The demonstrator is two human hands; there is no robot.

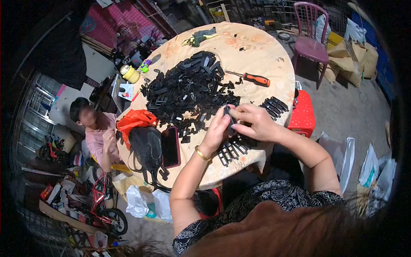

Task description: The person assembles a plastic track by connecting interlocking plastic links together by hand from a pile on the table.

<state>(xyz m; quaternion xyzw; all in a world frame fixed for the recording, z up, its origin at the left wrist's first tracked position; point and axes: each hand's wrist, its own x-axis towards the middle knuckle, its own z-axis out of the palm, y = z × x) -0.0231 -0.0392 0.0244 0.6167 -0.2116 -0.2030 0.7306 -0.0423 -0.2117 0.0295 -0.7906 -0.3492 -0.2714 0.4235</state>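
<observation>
Both my hands meet over the near edge of a round table [257, 51] covered with a beige patterned cloth. My left hand [217, 130], with a gold bangle at the wrist, and my right hand [252, 122] together pinch a small black plastic part [228, 115]. Just below them lie assembled black parts in a row [231, 150]. A large heap of loose black plastic parts [188, 90] fills the table's middle. Another row of black parts [275, 107] lies to the right of my hands.
An orange-handled screwdriver [252, 78] lies beyond the heap. A dark phone in a red case [170, 147], a black bag [147, 147] and an orange bag [135, 121] sit at the left. A red stool [303, 115], a purple chair [311, 38] and a seated person [96, 128] surround the table.
</observation>
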